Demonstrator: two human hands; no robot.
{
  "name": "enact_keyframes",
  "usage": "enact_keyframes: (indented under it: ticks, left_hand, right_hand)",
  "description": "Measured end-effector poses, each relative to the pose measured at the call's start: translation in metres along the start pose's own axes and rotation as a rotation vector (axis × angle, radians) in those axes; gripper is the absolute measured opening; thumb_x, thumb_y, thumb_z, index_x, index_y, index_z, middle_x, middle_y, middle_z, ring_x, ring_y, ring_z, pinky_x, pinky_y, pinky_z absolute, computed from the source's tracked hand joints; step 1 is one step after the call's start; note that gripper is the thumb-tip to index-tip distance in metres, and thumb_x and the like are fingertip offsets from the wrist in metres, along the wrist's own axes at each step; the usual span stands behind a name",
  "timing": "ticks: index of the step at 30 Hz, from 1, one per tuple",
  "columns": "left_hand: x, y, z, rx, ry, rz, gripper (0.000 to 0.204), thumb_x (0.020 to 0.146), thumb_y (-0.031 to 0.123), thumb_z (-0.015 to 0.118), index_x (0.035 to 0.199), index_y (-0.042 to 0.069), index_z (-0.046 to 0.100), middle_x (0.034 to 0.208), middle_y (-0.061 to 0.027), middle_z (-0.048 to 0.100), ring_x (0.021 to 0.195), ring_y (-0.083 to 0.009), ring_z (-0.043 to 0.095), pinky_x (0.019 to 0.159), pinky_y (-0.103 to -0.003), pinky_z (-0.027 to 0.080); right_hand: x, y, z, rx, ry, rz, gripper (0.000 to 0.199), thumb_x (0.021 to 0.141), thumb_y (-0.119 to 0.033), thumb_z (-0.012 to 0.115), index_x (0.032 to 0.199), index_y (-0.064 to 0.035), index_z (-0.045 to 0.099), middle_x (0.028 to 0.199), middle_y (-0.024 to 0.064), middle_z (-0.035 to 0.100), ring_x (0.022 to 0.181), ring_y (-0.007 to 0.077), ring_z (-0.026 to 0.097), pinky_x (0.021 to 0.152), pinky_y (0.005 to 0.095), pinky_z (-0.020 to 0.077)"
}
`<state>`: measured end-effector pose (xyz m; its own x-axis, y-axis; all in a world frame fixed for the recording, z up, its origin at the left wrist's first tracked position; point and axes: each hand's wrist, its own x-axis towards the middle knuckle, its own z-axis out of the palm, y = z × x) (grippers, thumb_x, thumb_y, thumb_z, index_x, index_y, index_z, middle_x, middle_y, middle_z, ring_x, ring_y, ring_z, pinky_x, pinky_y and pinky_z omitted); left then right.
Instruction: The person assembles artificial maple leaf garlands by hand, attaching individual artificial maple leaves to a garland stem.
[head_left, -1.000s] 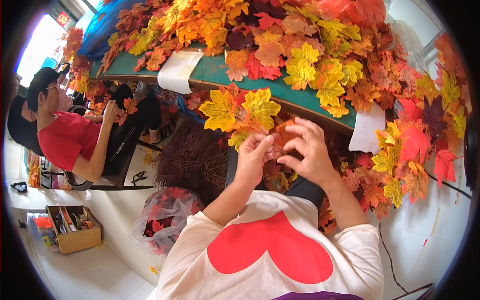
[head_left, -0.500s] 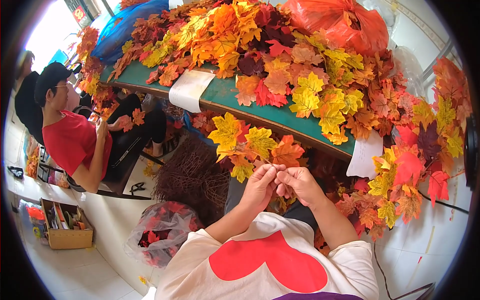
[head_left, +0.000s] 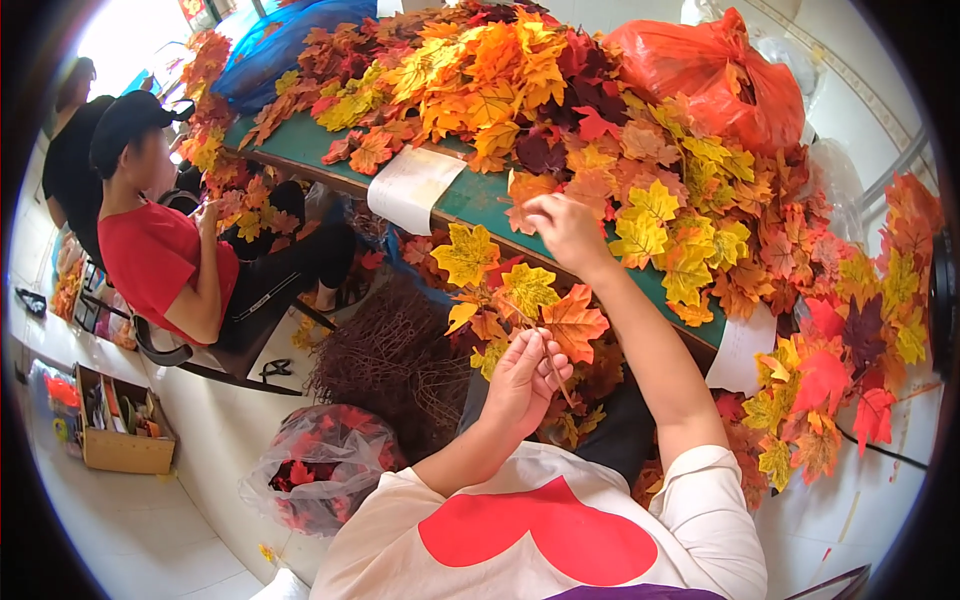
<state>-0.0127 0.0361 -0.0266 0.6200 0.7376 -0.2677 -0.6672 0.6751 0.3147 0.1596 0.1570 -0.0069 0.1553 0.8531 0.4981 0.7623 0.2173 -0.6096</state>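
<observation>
My left hand (head_left: 522,377) is closed round the thin brown stem (head_left: 562,380) of an artificial maple branch. Yellow leaves (head_left: 466,256) and an orange leaf (head_left: 572,322) fan out above its fingers. My right hand (head_left: 568,232) reaches over the near edge of the green-topped table (head_left: 484,212). Its curled fingertips pinch at an orange artificial maple leaf (head_left: 530,192) lying there; the hand hides part of what is under it. A heap of loose leaves (head_left: 490,75) in yellow, orange and dark red spreads behind.
Paper sheets (head_left: 412,186) hang over the table edge. A red plastic bag (head_left: 705,85) and a blue one (head_left: 290,50) lie on the table. Brown twigs (head_left: 385,350) and a clear bag of red leaves (head_left: 325,470) are below. A person in red (head_left: 165,260) sits at left.
My right hand has left the stem and moved up and away to the leaves at the table edge. My left hand keeps the branch. The whole view has shifted slightly.
</observation>
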Motion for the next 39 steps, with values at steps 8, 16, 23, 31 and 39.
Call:
enact_keyframes:
  ticks: [8, 16, 23, 31, 39]
  left_hand:
    - [-0.004, 0.014, -0.005, -0.034, 0.020, 0.015, 0.012, 0.090, 0.019, 0.049, 0.096, 0.008, 0.052, 0.081, -0.0006, 0.057, 0.070, -0.0108, 0.057, 0.065, -0.027, 0.050]
    - [0.000, 0.017, -0.002, -0.031, -0.006, 0.034, 0.011, 0.090, 0.019, 0.050, 0.095, 0.010, 0.053, 0.081, 0.0003, 0.058, 0.070, -0.0106, 0.059, 0.064, -0.026, 0.050]
    - [0.015, 0.012, 0.012, 0.056, -0.033, 0.032, 0.008, 0.090, 0.018, 0.051, 0.093, 0.012, 0.054, 0.082, 0.0009, 0.058, 0.069, -0.0106, 0.058, 0.062, -0.025, 0.050]
    - [0.023, -0.006, 0.038, 0.150, -0.067, 0.134, 0.004, 0.087, 0.014, 0.056, 0.086, 0.011, 0.053, 0.082, -0.0011, 0.059, 0.068, -0.0094, 0.057, 0.061, -0.022, 0.047]
    - [0.014, -0.038, 0.039, 0.191, -0.175, 0.194, 0.003, 0.088, 0.008, 0.052, 0.086, 0.010, 0.052, 0.087, -0.0028, 0.060, 0.076, -0.0102, 0.058, 0.065, -0.023, 0.047]
  right_hand:
    - [0.043, 0.020, 0.057, -0.514, -0.102, -0.108, 0.013, 0.071, -0.015, 0.066, 0.082, -0.0082, 0.066, 0.085, 0.0079, 0.055, 0.088, 0.0249, 0.053, 0.077, 0.0340, 0.0449]
    - [0.043, 0.014, 0.026, 0.457, -0.007, 0.232, 0.005, 0.076, -0.006, 0.065, 0.079, -0.0071, 0.068, 0.076, 0.0022, 0.056, 0.067, 0.0119, 0.057, 0.061, 0.0243, 0.0453]
    - [0.024, -0.015, -0.068, 0.772, 0.214, 0.049, 0.011, 0.078, -0.005, 0.064, 0.089, -0.0016, 0.066, 0.093, 0.0053, 0.062, 0.091, 0.0113, 0.056, 0.081, 0.0234, 0.0433]
    - [-0.086, -0.069, -0.140, -0.006, 0.216, -0.194, 0.006, 0.076, -0.006, 0.062, 0.082, -0.0049, 0.063, 0.097, 0.0091, 0.063, 0.091, 0.0202, 0.061, 0.094, 0.0373, 0.0388]
    - [-0.151, -0.093, -0.117, -0.092, 0.127, -0.094, 0.014, 0.068, -0.007, 0.070, 0.080, -0.0056, 0.063, 0.071, 0.0084, 0.061, 0.068, 0.0257, 0.059, 0.071, 0.0363, 0.0480]
